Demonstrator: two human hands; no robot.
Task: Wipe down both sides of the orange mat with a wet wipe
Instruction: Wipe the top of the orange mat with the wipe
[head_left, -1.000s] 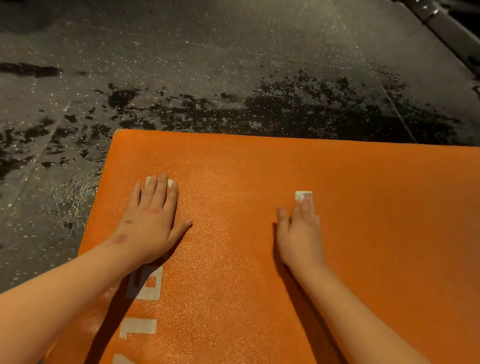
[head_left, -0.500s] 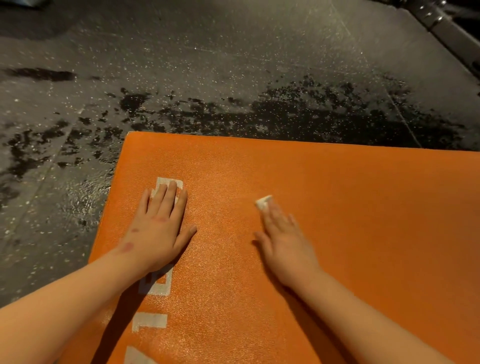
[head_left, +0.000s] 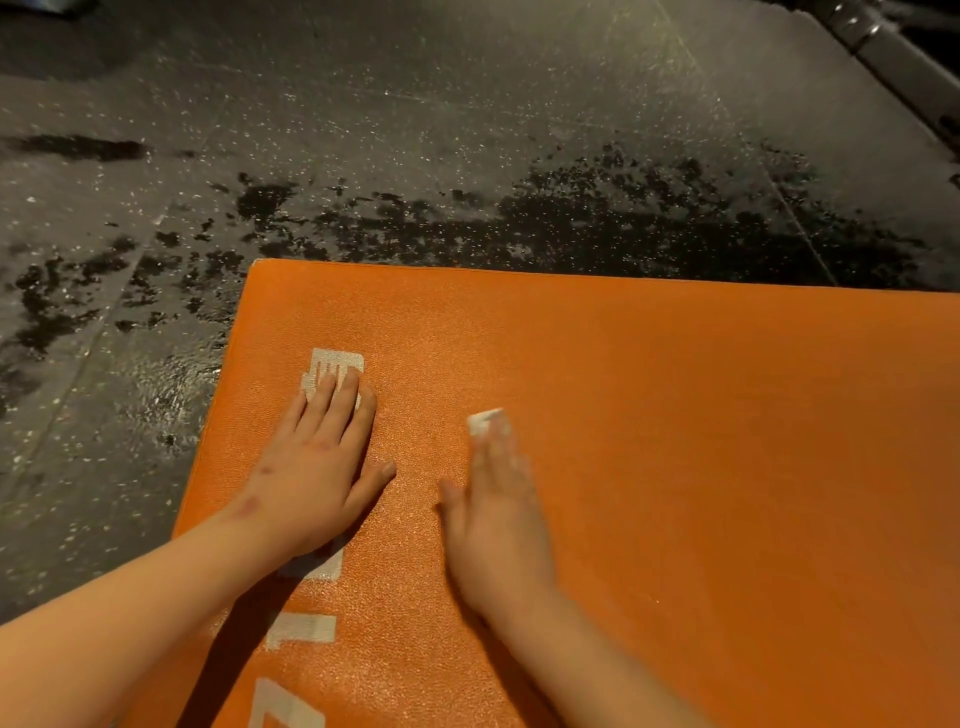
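My left hand (head_left: 317, 467) flat on mat (head_left: 675, 467), right hand (head_left: 498, 514) flat too, pressing wipe (head_left: 485, 420). Mat prob light, bendy foam; I'd lift its far corner.

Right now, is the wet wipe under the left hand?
No, the wet wipe pokes out from under the right hand, while the left hand lies flat on the white lettering of the orange mat.

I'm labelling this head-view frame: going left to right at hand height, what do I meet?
Speckled floor → orange mat at its left edge → left hand, flat on it → right hand, pressing the wet wipe → bare mat.
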